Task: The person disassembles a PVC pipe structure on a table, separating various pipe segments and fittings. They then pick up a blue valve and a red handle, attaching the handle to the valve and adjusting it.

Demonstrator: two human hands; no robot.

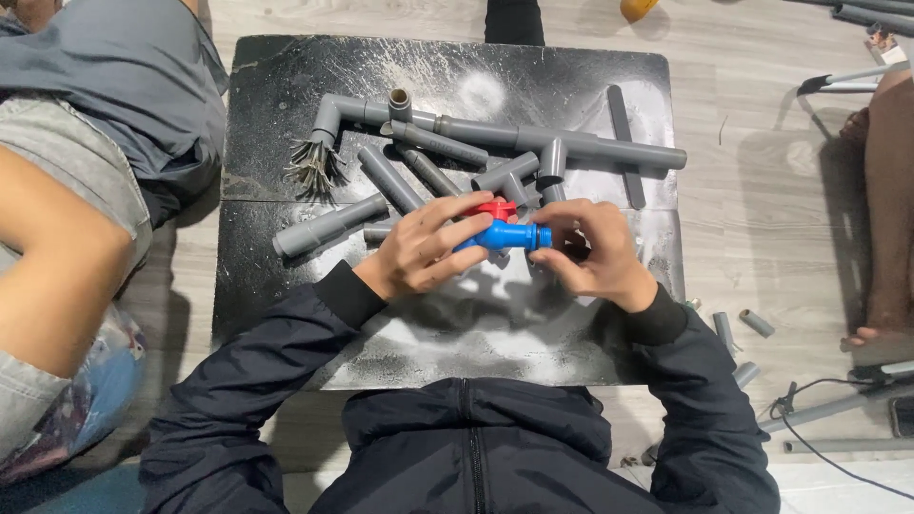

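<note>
**Both hands on a blue valve over a cluttered board**

Head view: the person's left hand [419, 249] wraps its fingers around the blue valve [505, 235], holding it near the middle of the black board [286, 286]. The valve's red handle [493, 207] sits on top, at 12 o'clock from the blue body, just under the left fingertips. The right hand [595, 255] is clenched round the valve's end at 3 o'clock; what its fingertips pinch there is hidden.

At 12 o'clock from the hands lies a jumble of grey pipes [533, 138], some joined by elbows and tees, with a frayed metal piece [309, 164] at 10 o'clock. Short pipe offcuts [757, 323] lie on the floor at 4 o'clock. Another person's arm [57, 266] fills the 9 o'clock edge.

The likely risk: the valve is held above loose, round pipes, so a slipping grip could drop it among them and set them rolling off the board.
</note>
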